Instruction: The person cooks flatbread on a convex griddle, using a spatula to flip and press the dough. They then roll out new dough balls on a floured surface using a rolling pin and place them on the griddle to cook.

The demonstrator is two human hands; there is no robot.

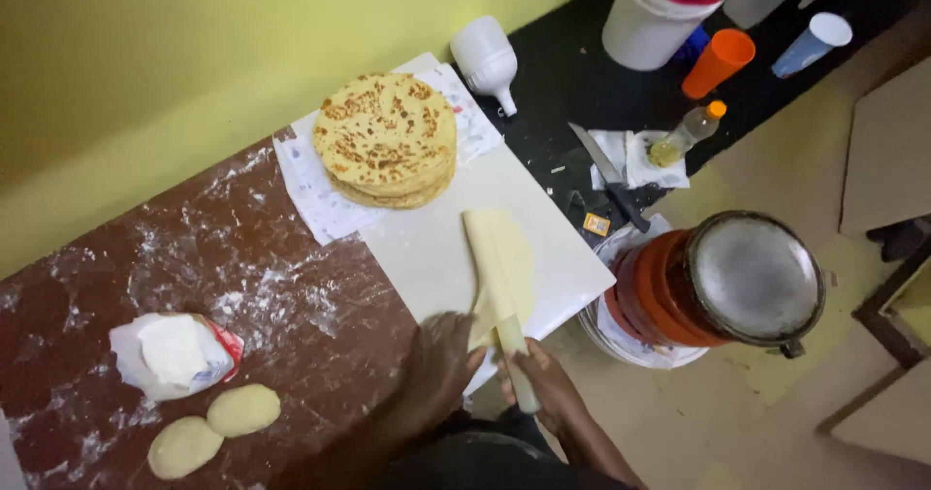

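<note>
Filling the left and centre of the frame, a dark red countertop (pixel 291 296) dusted with flour runs along a yellow wall (pixel 145 73). A white board (pixel 436 257) lies at centre frame, partly over sheets of paper (pixel 310 199). At right of centre a round stove (pixel 669 296) stands on the floor with a metal pan (pixel 754 277) on top. A white bucket (pixel 645 25) sits at the upper edge, right of centre, on a black surface.

A stack of browned flatbreads (pixel 388 139) rests on the paper, above centre. A sheet of raw dough (pixel 504 267) is draped over a rolling pin (pixel 499 306) on the board, just below centre. An open bag of flour (pixel 175 354) sits at lower left, with two dough balls (pixel 213 427) touching each other just below it.

The left hand (pixel 441 364) rests on the board's near edge, fingers loosely curled, touching the lower edge of the dough. The right hand (pixel 548 393) is closed around the near end of the rolling pin.

Smaller items at upper right: a white bottle (pixel 485 59), an orange cup (pixel 718 61), a blue cup (pixel 813 44), an oil bottle (pixel 684 136) and a knife (pixel 606 175).
</note>
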